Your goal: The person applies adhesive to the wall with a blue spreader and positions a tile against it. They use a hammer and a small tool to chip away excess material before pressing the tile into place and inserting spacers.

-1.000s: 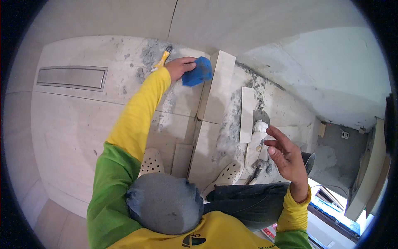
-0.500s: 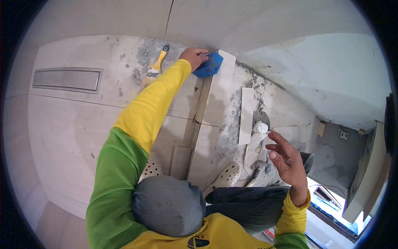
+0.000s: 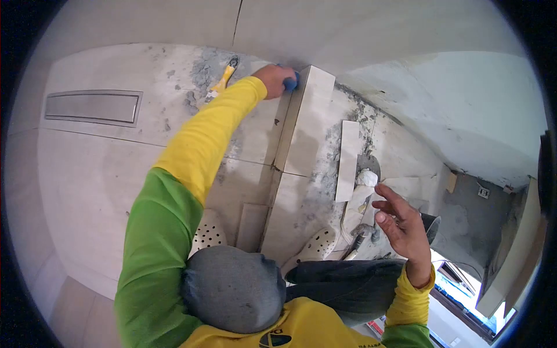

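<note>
At the far end of the tiled curb [image 3: 301,116], close to the wall, my left hand [image 3: 275,80] is closed around a blue spreader [image 3: 291,82]. Most of that flat piece is hidden by the hand, and it lies against the curb's left side. A yellow-handled brush [image 3: 225,77] lies on the floor left of this hand, its bristles hidden behind my sleeve. My right hand [image 3: 401,223] hovers over the right side with fingers apart and nothing in it. Below it are a hammer-like tool [image 3: 358,240] and a white crumpled lump [image 3: 366,177].
A narrow tile strip [image 3: 347,161] lies on the stained floor right of the curb. A long metal drain cover [image 3: 93,108] is set into the left floor. A dark bucket-like rim [image 3: 430,227] stands beside my right hand. A small tile piece [image 3: 252,227] rests near my shoe.
My left hand has shifted slightly right, and the blue spreader has turned from showing its broad face to mostly edge-on. My right hand has barely moved.
</note>
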### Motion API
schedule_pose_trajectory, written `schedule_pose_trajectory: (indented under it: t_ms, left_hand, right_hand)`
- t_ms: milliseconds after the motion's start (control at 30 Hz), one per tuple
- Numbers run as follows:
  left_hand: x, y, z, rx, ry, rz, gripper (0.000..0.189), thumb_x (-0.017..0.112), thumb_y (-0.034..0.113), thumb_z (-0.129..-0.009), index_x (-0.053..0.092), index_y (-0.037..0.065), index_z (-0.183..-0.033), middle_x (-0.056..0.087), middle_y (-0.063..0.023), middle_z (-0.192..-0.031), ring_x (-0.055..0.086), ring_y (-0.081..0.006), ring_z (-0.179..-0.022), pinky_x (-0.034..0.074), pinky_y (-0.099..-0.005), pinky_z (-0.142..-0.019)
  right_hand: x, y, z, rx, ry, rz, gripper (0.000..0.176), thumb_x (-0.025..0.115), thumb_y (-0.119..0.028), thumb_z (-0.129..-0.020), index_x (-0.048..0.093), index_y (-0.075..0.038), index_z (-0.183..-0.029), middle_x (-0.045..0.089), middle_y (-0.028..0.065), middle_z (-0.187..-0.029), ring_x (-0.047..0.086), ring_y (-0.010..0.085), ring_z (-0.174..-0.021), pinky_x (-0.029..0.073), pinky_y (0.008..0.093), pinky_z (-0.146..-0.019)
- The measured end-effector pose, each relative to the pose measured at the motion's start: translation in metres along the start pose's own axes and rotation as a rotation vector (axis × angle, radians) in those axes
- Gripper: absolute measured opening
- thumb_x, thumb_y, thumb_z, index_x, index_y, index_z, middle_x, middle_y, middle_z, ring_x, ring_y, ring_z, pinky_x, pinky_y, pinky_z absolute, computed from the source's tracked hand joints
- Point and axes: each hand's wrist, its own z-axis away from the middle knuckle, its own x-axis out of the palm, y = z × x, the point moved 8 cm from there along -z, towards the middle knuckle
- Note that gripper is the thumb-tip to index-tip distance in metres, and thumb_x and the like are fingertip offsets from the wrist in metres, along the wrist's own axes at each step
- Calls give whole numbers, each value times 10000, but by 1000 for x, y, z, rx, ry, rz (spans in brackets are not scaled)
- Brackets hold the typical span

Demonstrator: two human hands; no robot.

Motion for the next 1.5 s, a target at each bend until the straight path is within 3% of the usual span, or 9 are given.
schedule_pose_trajectory:
  t_ms: [200,300,467,667,833,967,1033,1367,1500]
  left_hand:
    - [18,-6,-4,206,240,41,316,522,-52,-714,605,67,-994,628,-164,-1028,588,-380,-966,479,-424,-860]
    - [28,7,10,84,10,-63,262,551,-19,-701,598,61,-945,630,-152,-986,593,-376,-944,483,-434,-831]
    - [68,30,63,223,-294,-259,280,603,18,-667,557,62,-940,611,-164,-911,596,-377,-903,483,-464,-775]
    - [87,62,138,284,-469,-217,277,574,-2,-654,537,53,-923,579,-155,-934,578,-376,-924,477,-478,-768]
    - [102,68,183,307,-387,-112,271,555,-7,-671,541,60,-933,576,-144,-895,580,-369,-893,474,-469,-754]
    - [111,68,208,149,-383,135,299,533,-40,-668,562,66,-946,600,-157,-937,584,-367,-920,477,-452,-776]
    - [99,57,213,8,-171,338,340,515,-69,-683,577,71,-987,613,-167,-986,593,-364,-941,480,-427,-825]
    - [40,8,200,-391,-142,444,253,594,13,-777,548,33,-1025,590,-47,-834,570,-126,-795,484,-288,-731]
    - [65,-18,182,-415,-62,387,360,613,139,-762,562,39,-1104,638,-152,-912,623,-248,-848,492,-352,-783]
  right_hand:
    - [3,3,-3,18,-57,-4,552,618,-282,-910,435,11,-1341,561,166,-1258,613,254,-1047,477,349,-883]
    - [5,6,-8,10,-72,14,551,613,-286,-913,434,10,-1342,563,165,-1254,613,252,-1047,478,348,-882]
    - [-1,6,-11,9,-26,7,497,643,-215,-891,477,-15,-1314,592,174,-1200,631,260,-1018,495,353,-854]
    - [2,-4,-1,-39,-35,-2,492,647,-195,-885,481,-28,-1318,596,168,-1191,630,252,-1004,494,342,-844]
    - [4,-11,12,-64,-12,-17,481,644,-171,-883,485,-22,-1312,601,163,-1182,631,249,-992,486,344,-846]
    - [6,-19,24,-85,11,-10,475,641,-180,-886,491,-20,-1307,605,163,-1175,631,240,-991,485,344,-849]
    - [4,-18,31,-51,32,-33,480,635,-199,-891,488,-13,-1309,601,162,-1192,628,239,-1003,483,344,-858]
    - [-16,-20,56,-69,152,-61,500,634,-208,-893,477,5,-1318,592,153,-1219,609,215,-1040,474,335,-880]
    - [-22,-25,68,-97,86,19,532,599,-275,-922,436,-7,-1352,546,154,-1279,595,225,-1059,467,328,-882]
